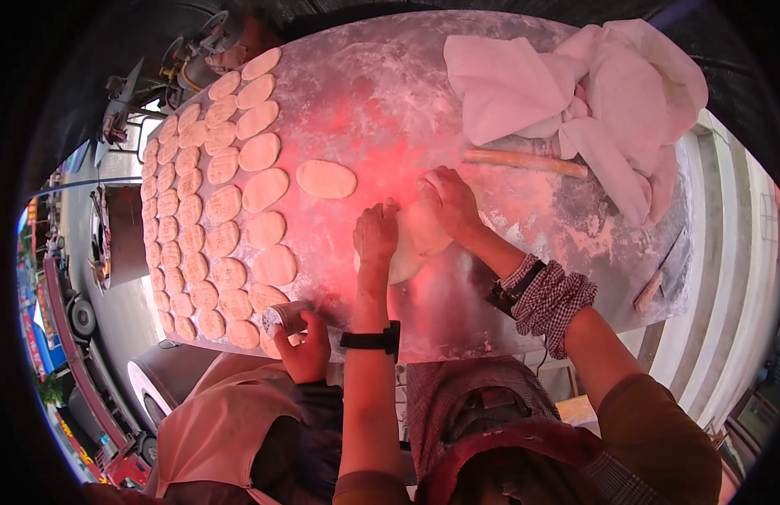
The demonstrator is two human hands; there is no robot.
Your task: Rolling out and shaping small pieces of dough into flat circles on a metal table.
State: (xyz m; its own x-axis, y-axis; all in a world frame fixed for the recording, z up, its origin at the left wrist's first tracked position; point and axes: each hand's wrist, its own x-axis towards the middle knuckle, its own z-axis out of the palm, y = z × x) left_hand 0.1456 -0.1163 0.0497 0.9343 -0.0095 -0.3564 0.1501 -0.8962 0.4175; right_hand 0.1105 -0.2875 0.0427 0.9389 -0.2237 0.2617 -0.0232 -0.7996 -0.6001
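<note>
Head view: dough (417, 238) under both hands (376, 233) (pressing).

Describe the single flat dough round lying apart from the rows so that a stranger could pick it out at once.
Start at the floured table and find the rows of dough rounds along its left side. Just right of those rows, above the left hand, lies one flat oval dough round. Unlike its neighbours, it sits alone on bare tabletop, touching no other piece.

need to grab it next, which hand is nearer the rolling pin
Right. The right hand lies just left of the rolling pin; the left hand is farther away, beyond it.
</note>
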